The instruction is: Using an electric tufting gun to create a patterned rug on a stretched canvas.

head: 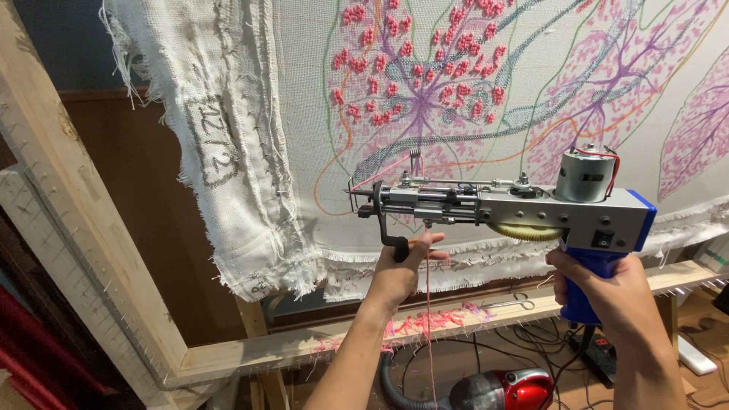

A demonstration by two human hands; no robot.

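The fingers of the left hand (400, 269) are curled shut around the black front handle (389, 234) of a tufting gun (516, 209), thumb laid over the top of the grip; the fingers of the right hand (607, 285) are wrapped tight round the gun's blue pistol grip (588, 292), with the index finger up near the trigger, though whether it presses cannot be told; the gun lies level between the two hands, its needle end pointing left and its grey body carrying a silver cylindrical motor (583, 175) on top and a yellowish gear (525, 231) beneath; a strand of pink yarn (427, 334) hangs down past the left hand; just behind the gun stretches a pale backing cloth (304, 114), marked with coloured outlines and partly filled with pink tufts (410, 64) and purple branching lines; the cloth's frayed loose edge (228, 167) droops at the left; the cloth is pinned on a wooden frame (91, 250) whose lower rail (471, 315) holds pink yarn scraps and a pair of scissors (507, 304); below, on the floor, lie a red handheld vacuum (505, 389) and black cables (547, 342).
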